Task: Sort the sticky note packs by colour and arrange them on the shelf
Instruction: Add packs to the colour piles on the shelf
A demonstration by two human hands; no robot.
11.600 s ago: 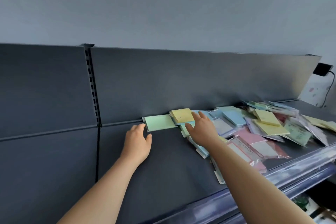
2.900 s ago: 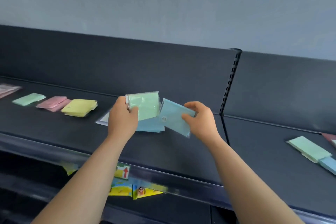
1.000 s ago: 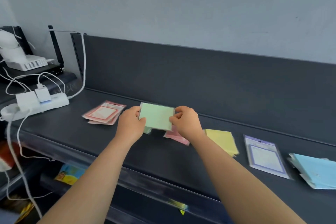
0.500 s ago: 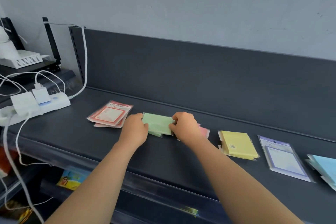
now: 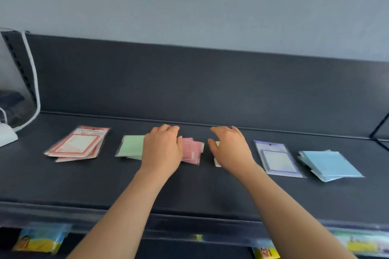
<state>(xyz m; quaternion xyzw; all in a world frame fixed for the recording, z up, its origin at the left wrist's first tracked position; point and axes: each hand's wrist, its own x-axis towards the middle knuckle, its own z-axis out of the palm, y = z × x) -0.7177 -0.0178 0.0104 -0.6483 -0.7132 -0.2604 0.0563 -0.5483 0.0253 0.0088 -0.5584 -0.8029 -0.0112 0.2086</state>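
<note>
Your left hand lies over the gap between the green packs and the pink packs. Its fingers are loosely bent and clasp nothing; whether the thumb touches the pink wrap you cannot tell. Your right hand hangs over the yellow packs, fingers spread and slack, holding nothing. Only a sliver of yellow shows by the thumb.

Six piles run in one row along the far half of the shelf. From left to right they are the red-framed packs, green, pink, yellow, the purple-framed pack and the blue packs. Narrow bands of bare shelf part them, and a broad bare strip lies between the row and the near lip. The upright back panel stands just beyond the row. At the left end sit a white cable and a white power strip.

The shelf is dark and matte. The packs are flat squares in glossy clear wrap. The blue pile is fanned with its corners out of line, and the red-framed stack lies slanted.
</note>
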